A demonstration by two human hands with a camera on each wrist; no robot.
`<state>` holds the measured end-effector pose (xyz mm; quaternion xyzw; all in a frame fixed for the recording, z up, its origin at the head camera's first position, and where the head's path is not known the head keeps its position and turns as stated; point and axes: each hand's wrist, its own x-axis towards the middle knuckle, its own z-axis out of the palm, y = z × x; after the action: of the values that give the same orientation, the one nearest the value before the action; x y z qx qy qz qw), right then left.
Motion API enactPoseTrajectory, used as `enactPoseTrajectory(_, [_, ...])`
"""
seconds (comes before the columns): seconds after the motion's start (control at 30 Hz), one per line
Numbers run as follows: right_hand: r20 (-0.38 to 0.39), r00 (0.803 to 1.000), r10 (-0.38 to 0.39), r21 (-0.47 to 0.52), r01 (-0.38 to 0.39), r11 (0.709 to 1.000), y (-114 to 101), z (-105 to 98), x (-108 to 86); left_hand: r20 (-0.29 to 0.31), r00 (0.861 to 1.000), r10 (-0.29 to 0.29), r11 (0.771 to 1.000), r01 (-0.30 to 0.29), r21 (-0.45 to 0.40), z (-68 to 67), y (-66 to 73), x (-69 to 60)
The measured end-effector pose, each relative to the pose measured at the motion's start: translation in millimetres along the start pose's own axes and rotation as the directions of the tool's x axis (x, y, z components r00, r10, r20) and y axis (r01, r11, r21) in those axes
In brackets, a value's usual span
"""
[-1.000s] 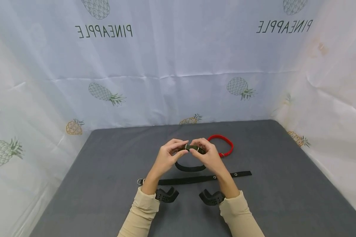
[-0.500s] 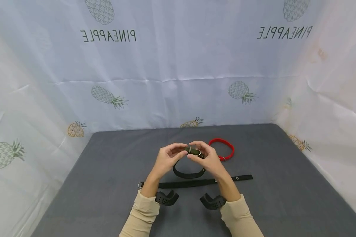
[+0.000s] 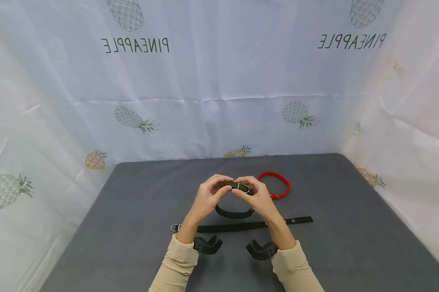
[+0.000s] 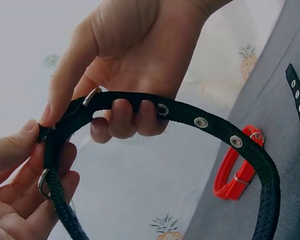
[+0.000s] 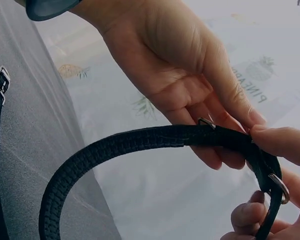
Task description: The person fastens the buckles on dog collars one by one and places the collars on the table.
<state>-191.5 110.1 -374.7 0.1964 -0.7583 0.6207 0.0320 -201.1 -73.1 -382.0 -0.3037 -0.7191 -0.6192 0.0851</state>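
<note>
In the head view, both hands hold up a dark green collar (image 3: 234,214), bent into a loop, above the table. My left hand (image 3: 207,198) grips it near the buckle (image 4: 92,96), fingers curled round the strap with metal eyelets. The right hand (image 3: 260,198) pinches the collar beside it, close to a metal D-ring (image 4: 44,182). Thumbs and fingertips of the two hands nearly meet. In the right wrist view the collar's textured band (image 5: 75,165) arcs away below the right hand. Fingers partly hide how the strap passes the buckle.
A black collar (image 3: 230,228) lies straight across the grey table (image 3: 139,194), its metal ring at the left end. A red collar (image 3: 287,187), closed in a loop, lies behind the right hand. White pineapple-print curtains (image 3: 205,121) stand behind and at both sides.
The head view has tilted slightly, shifting everything a little lower. The fingers have shifted on the collar, and more of its green strap and metal fitting shows between the hands.
</note>
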Motion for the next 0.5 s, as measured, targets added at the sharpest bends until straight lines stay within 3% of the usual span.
enactPoseTrajectory(0.13, [0.016, 1.000, -0.010, 0.001, 0.010, 1.000, 0.5, -1.0, 1.2, -0.007, 1.000, -0.024, 1.000, 0.024, 0.020, -0.7, 0.1, 0.8])
enactPoseTrajectory(0.3, [0.025, 0.998, -0.053, 0.000, 0.053, 0.999, -0.4, -1.0, 1.9, -0.023, 1.000, -0.007, 0.999, 0.009, 0.052, -2.0, 2.2, 1.4])
enactPoseTrajectory(0.5, [0.040, 0.998, -0.044, 0.011, 0.044, 0.999, -0.5, -1.3, 0.2, -0.042, 0.999, -0.009, 0.997, 0.013, 0.081, -3.2, 6.4, -0.7])
